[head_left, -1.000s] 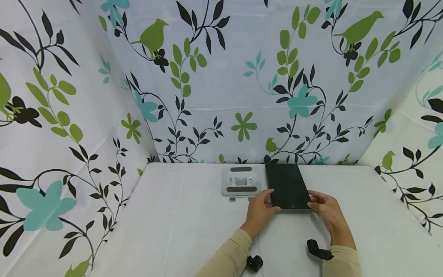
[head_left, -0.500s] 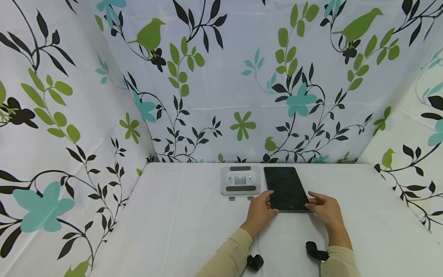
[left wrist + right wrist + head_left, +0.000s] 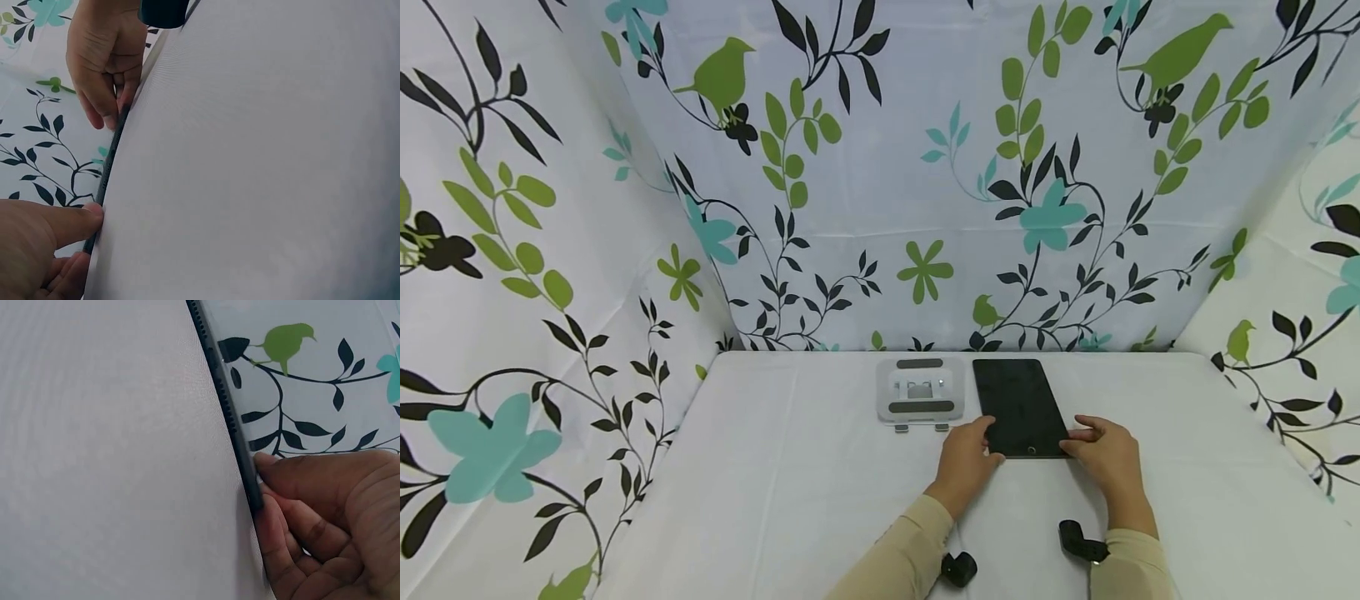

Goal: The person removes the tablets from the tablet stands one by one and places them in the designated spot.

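A black tablet (image 3: 1018,402) with a round button on its near border lies face up, close over the white table. My left hand (image 3: 964,465) grips its near left corner, thumb at the front edge. At the near right corner, my right hand (image 3: 1107,462) pinches the edge between thumb and fingers. The right wrist view shows the tablet's thin dark side (image 3: 226,406) with rows of small holes, running into the right hand's grip. From the left wrist, both hands appear along the dark front edge (image 3: 111,153). The undersides of the corners are hidden.
Just left of the tablet lies a folded silver-white stand (image 3: 921,392) with dark pads and two small tabs. Behind the table (image 3: 820,500) hangs a patterned curtain (image 3: 865,192), with more curtain along both sides. Black wrist cameras (image 3: 958,570) sit on both sleeves.
The tablet has come slightly toward me and settled lower, with both hands still at its near corners. The right hand has shifted a little left. The stand stays in place.
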Motion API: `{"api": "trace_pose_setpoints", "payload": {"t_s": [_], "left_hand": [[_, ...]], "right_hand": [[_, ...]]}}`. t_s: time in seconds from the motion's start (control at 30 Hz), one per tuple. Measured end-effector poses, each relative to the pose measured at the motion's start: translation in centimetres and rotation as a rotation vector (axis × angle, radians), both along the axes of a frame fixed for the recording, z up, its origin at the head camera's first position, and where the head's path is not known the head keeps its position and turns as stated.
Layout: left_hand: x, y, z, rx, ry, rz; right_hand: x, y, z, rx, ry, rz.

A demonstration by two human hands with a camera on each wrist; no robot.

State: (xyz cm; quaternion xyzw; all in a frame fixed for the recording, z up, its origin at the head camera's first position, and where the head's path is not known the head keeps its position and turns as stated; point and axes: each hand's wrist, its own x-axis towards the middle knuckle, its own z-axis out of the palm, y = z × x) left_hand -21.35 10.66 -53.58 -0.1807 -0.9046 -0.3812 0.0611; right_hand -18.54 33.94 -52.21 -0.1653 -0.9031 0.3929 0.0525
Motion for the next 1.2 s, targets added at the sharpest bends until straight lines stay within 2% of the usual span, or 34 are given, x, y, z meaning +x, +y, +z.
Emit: {"api": "trace_pose_setpoints", "payload": {"t_s": [0.07, 0.2, 0.43, 0.53, 0.63, 0.73, 0.8, 0.83, 0.93, 1.03, 1.13, 1.2], "left_hand": [[0.0, -0.1, 0.0, -0.020, 0.015, -0.001], [0.2, -0.4, 0.2, -0.008, -0.005, -0.002], [0.2, -1.0, 0.0, 0.075, -0.066, -0.008], [-0.1, -1.3, -0.3, 0.142, -0.109, -0.025], [-0.5, -1.6, -0.5, 0.229, -0.184, -0.053], [-0.8, -2.0, -0.3, 0.297, -0.249, -0.076], [-0.9, -2.3, 0.2, 0.318, -0.254, -0.096], [-1.0, -2.6, 0.6, 0.320, -0.252, -0.101], [-1.0, -3.5, 1.9, 0.309, -0.213, -0.109], [-1.1, -4.6, 3.6, 0.312, -0.166, -0.099], [-1.4, -5.9, 5.5, 0.308, -0.085, -0.086], [-1.7, -7.0, 6.6, 0.293, -0.021, -0.061]], "right_hand": [[-0.1, -0.1, 0.0, -0.006, 0.000, -0.008], [-0.2, -0.4, -0.1, -0.023, 0.006, -0.014], [-0.6, -0.6, -0.6, -0.015, 0.058, -0.035], [-0.8, -0.6, -0.8, -0.032, 0.072, -0.080], [-1.0, -0.6, -0.6, -0.178, 0.098, -0.137], [-1.2, -0.9, 0.1, -0.426, 0.156, -0.197], [-1.4, -1.3, 0.8, -0.583, 0.221, -0.234], [-1.4, -1.4, 1.2, -0.630, 0.250, -0.247], [-1.4, -1.9, 2.4, -0.689, 0.332, -0.272], [-1.3, -2.3, 3.5, -0.629, 0.374, -0.269], [-1.3, -3.2, 4.6, -0.560, 0.398, -0.253], [-1.2, -4.1, 5.2, -0.511, 0.418, -0.212]]}}
